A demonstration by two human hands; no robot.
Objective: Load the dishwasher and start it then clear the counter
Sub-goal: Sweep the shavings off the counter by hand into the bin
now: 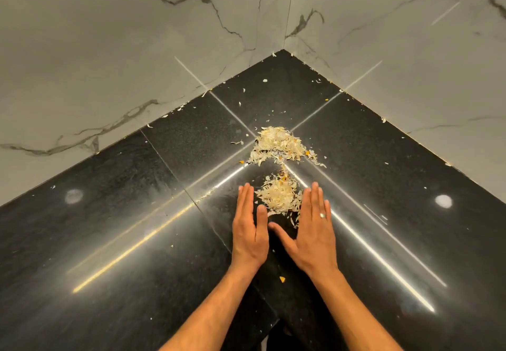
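Two heaps of pale peel scraps lie on the black polished counter (137, 213) in its corner. The nearer small heap (279, 196) sits between my two hands. My left hand (250, 230) lies flat on the counter just left of it, fingers straight and together. On the other side of that heap my right hand (312, 233) also lies flat, with a ring on one finger and its thumb spread toward the left hand. The larger heap (279, 146) lies farther back, untouched. Neither hand holds anything.
Grey-veined marble walls (137, 49) meet behind the counter and close it off at the back left and back right. Loose flakes (265, 80) are scattered toward the corner. A single yellow scrap (282, 279) lies between my forearms.
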